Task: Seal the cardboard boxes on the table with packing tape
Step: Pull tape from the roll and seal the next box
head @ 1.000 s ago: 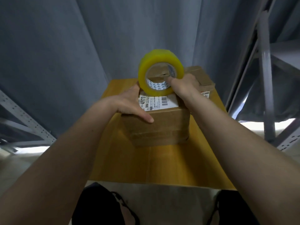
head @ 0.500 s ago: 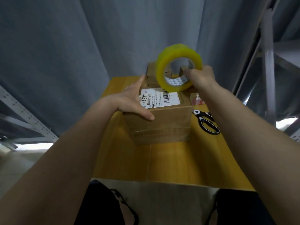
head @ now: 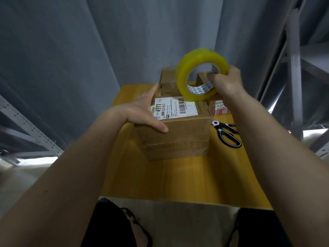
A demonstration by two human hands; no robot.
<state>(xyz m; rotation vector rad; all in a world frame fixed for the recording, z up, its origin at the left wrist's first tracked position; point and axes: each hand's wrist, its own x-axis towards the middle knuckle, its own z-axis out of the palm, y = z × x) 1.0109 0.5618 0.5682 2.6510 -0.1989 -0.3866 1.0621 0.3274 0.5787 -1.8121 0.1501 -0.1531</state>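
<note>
The left hand (head: pixel 146 111) stays flat, fingers straight, on the near cardboard box (head: pixel 175 134). The right hand (head: pixel 227 82), gripping the tape roll (head: pixel 199 73), has carried it farther right and higher; any tape strand is perhaps blurred. Scissors (head: pixel 227 134) lie right.

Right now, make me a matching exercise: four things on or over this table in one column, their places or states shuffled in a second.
Things:
1. tape roll
2. scissors
3. labelled box
4. left hand

Places or states:
A. lying flat on the table, right of the labelled box
B. held in the air by the right hand
C. resting on the labelled box's left top edge
D. standing on the table, white label on top

Pairs: 1-B, 2-A, 3-D, 4-C
</note>
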